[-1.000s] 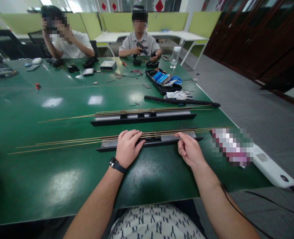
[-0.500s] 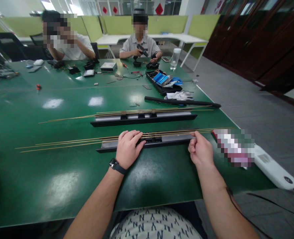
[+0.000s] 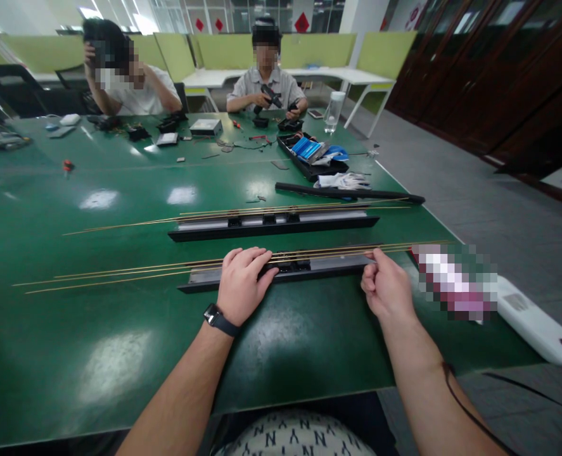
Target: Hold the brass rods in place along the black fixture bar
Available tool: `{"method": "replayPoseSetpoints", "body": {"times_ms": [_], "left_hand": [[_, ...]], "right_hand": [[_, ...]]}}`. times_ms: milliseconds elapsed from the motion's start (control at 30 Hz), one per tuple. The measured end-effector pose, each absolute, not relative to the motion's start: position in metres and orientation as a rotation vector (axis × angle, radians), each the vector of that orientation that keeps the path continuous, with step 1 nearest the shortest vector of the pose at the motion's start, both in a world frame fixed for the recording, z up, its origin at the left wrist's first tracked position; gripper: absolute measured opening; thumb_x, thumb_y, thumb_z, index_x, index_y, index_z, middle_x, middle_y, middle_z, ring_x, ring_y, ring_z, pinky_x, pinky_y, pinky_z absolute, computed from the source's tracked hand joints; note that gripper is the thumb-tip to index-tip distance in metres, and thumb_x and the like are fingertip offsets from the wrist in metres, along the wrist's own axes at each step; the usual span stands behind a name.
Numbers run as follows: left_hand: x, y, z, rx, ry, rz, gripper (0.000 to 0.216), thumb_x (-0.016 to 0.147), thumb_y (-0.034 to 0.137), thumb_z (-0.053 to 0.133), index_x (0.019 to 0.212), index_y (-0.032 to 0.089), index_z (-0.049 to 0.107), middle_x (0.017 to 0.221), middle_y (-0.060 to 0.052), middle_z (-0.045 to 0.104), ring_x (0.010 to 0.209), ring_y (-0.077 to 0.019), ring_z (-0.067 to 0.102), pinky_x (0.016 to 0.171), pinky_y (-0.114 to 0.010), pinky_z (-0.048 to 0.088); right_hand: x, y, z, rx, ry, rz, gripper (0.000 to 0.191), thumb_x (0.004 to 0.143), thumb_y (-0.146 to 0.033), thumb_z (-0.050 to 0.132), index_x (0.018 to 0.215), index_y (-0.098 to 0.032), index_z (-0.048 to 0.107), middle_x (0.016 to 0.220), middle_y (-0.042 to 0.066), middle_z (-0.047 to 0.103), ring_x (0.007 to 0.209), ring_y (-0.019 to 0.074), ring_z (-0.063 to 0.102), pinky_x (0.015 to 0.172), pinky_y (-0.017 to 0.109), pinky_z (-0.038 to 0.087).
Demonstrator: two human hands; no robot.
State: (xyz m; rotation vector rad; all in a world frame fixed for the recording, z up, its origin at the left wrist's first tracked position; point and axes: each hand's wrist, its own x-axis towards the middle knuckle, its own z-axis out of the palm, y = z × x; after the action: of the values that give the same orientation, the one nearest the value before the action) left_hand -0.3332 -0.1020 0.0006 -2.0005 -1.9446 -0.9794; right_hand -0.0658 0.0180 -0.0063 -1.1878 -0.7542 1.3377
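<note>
A long black rail with a grey top [image 3: 204, 277] lies across the green table [image 3: 119, 354] just in front of me. Thin brass rods [image 3: 119, 272] run along its top and stick out far to the left. My left hand [image 3: 242, 282] lies flat on the middle of the rail, fingers stretched over the rods. My right hand [image 3: 388, 288] is closed at the rail's right end, thumb and fingers pinched on the brass rods there. A second black rail [image 3: 274, 224] with its own brass rods lies parallel, farther back.
A black tube [image 3: 351, 194] and white gloves [image 3: 342, 182] lie behind the second rail. A black tray of parts [image 3: 312, 158] and a clear bottle [image 3: 334, 111] stand farther back. A white device [image 3: 537, 326] sits at the table's right edge. Two people sit at the far side, handling tools.
My right hand slid right along the rail to its end and closed on the rods. The rods shifted slightly. My left hand stayed flat in place.
</note>
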Motion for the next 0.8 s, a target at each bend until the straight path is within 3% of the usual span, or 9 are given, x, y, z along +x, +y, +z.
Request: {"method": "replayPoseSetpoints", "body": {"times_ms": [333, 800], "left_hand": [[-0.335, -0.101, -0.002, -2.000, -1.929, -0.974, 0.028, 0.094, 0.036, 0.069, 0.120, 0.026, 0.069, 0.122, -0.007, 0.074, 0.118, -0.0256, 0.067, 0.109, -0.049, 0.042], [-0.335, -0.101, -0.003, -1.998, -1.920, -0.979, 0.027, 0.094, 0.035, 0.069, 0.119, 0.025, 0.069, 0.121, -0.007, 0.075, 0.117, -0.0252, 0.067, 0.109, -0.048, 0.042]], "right_hand": [[-0.072, 0.012, -0.011, -1.090, -0.957, 1.626, 0.036, 0.078, -0.047, 0.083, 0.090, -0.017, 0.068, 0.046, -0.006, 0.052, 0.029, 0.0041, 0.032, 0.028, 0.015, 0.020], [-0.081, 0.006, -0.008, -1.075, -1.058, 1.694, 0.039, 0.081, -0.051, 0.080, 0.093, -0.016, 0.069, 0.047, -0.004, 0.054, 0.029, 0.0048, 0.033, 0.029, 0.016, 0.018]]}}
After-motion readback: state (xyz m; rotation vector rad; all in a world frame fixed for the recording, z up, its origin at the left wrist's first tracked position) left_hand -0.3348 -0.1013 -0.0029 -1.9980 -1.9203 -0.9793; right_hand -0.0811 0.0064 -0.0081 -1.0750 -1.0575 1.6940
